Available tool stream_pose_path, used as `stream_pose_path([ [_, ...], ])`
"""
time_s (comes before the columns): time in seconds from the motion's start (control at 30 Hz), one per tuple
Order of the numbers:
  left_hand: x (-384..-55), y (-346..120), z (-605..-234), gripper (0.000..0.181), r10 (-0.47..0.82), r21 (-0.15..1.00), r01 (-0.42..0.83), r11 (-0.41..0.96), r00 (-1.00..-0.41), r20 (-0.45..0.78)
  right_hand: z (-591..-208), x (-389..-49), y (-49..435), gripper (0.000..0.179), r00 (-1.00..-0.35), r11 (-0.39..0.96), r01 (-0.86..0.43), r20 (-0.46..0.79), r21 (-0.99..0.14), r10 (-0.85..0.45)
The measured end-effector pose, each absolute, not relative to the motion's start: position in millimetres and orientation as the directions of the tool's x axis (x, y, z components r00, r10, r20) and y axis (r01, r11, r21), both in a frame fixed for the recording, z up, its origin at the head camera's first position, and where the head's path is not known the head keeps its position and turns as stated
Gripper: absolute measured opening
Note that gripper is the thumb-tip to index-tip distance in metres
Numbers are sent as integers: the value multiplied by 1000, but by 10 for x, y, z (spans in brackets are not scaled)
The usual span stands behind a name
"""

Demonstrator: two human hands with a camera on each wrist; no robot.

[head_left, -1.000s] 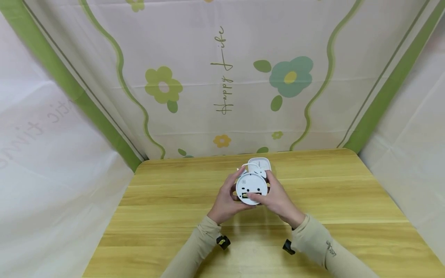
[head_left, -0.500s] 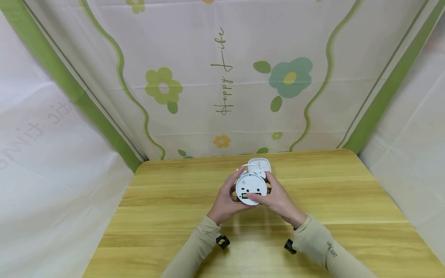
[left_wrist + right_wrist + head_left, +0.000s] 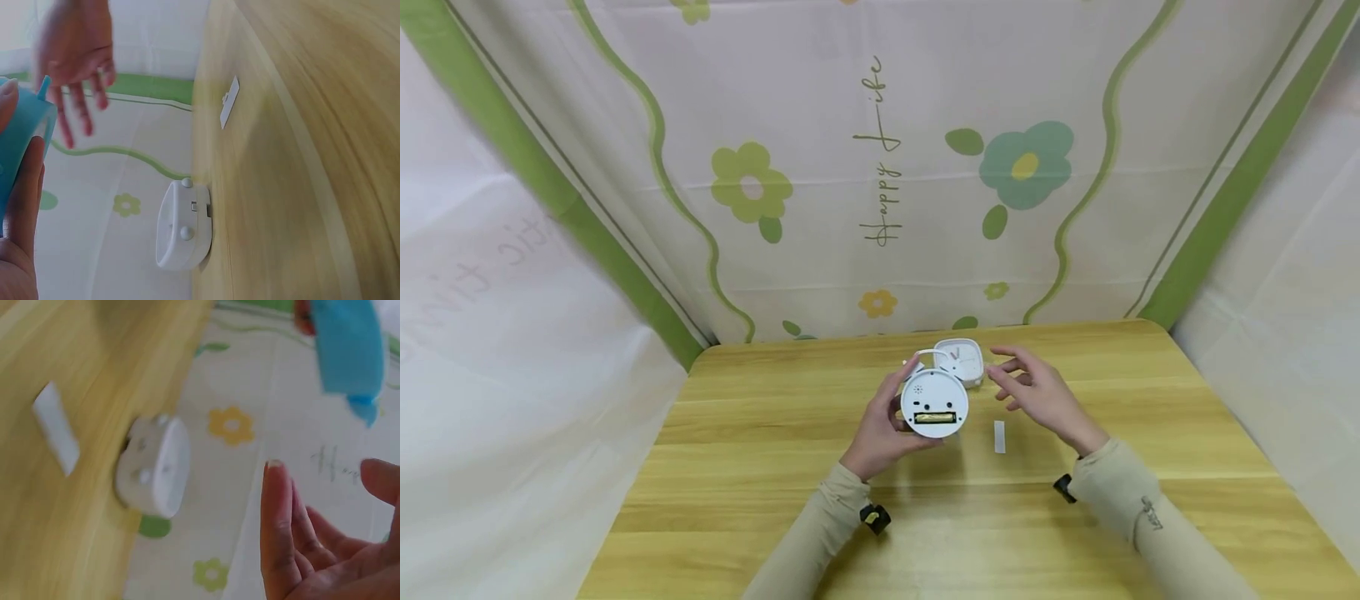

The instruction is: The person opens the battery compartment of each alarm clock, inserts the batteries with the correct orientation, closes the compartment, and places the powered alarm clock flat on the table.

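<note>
My left hand (image 3: 880, 429) grips a twin-bell alarm clock (image 3: 934, 392) by its side, above the table, with its white back facing me. In the clock's uncovered compartment lies a gold-and-black battery (image 3: 936, 417). The clock's casing (image 3: 25, 131) appears blue in the left wrist view. My right hand (image 3: 1041, 396) hovers to the right of the clock, apart from it, holding nothing; its fingers are loosely bent in the right wrist view. On the table below it lies a thin white battery cover (image 3: 999, 437).
A second white device (image 3: 967, 362), rounded and square with small round knobs, sits on the wooden table (image 3: 760, 467) behind the clock, near the back edge. Printed fabric (image 3: 820, 208) hangs behind the table and at both sides.
My right thumb has left the battery, and the right hand has moved away to the right. The left hand, still holding the clock, has shifted slightly left. The battery cover is now visible.
</note>
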State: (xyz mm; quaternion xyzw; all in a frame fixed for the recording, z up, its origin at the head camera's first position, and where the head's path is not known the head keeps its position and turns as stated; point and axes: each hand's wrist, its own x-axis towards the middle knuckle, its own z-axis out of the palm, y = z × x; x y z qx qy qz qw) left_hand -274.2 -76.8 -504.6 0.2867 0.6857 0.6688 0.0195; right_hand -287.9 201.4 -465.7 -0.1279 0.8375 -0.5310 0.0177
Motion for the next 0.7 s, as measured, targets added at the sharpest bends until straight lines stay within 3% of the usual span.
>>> stream_pose_path([
  [0.3,-2765,-759,-5046,120,430,923,379,-70,-823,370,-5050,-2976,2227,49,-933,700,-248,-29,-669,-358],
  [0.7,-2733,-756,-5050,121,429,924,378,-55,-827,364,-5296,-2899,2160,66,-905,788,-331,-62,-519,-421],
])
